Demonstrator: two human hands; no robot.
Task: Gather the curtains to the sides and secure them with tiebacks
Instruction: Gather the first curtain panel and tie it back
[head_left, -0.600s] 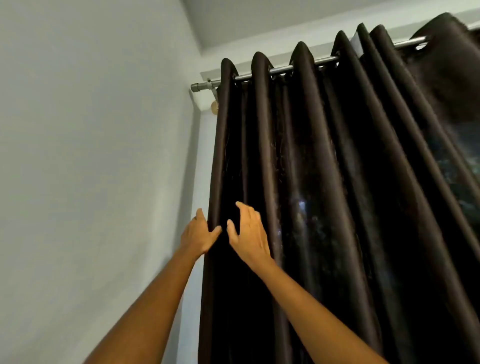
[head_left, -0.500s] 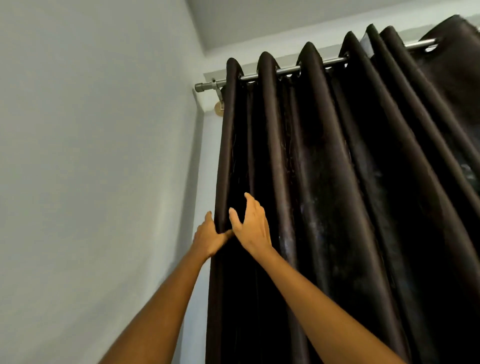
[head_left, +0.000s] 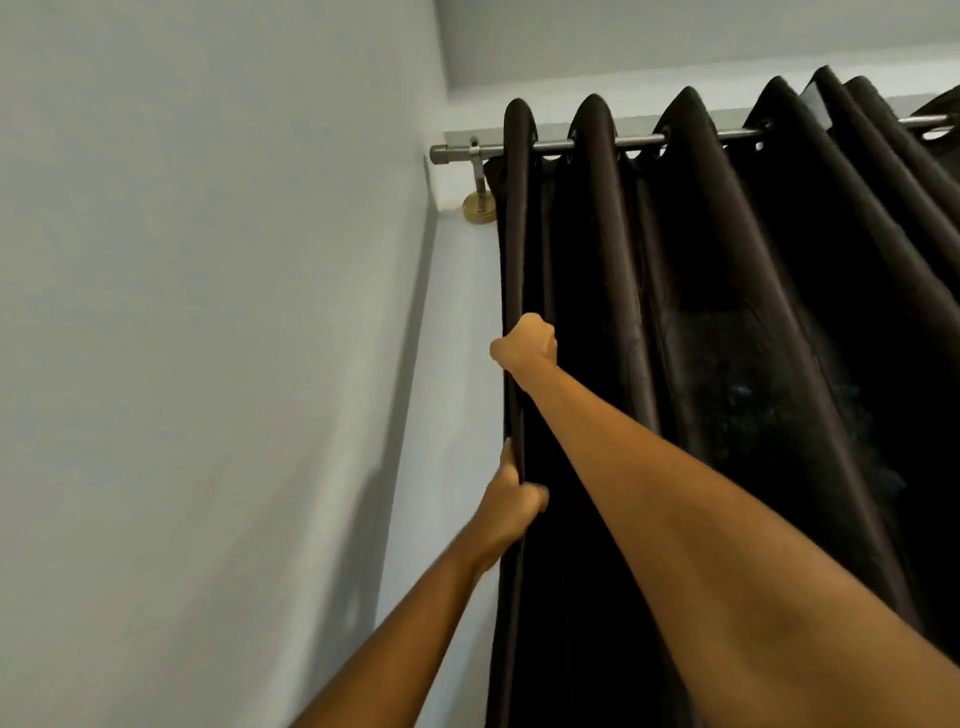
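Gripping the curtain (head_left: 727, 364) at its wall-side edge, the left hand (head_left: 511, 512) pinches low and the right hand (head_left: 524, 345) fists higher. Most of the cloth hangs vertical to the right along the rod (head_left: 639, 140). No tieback shows.
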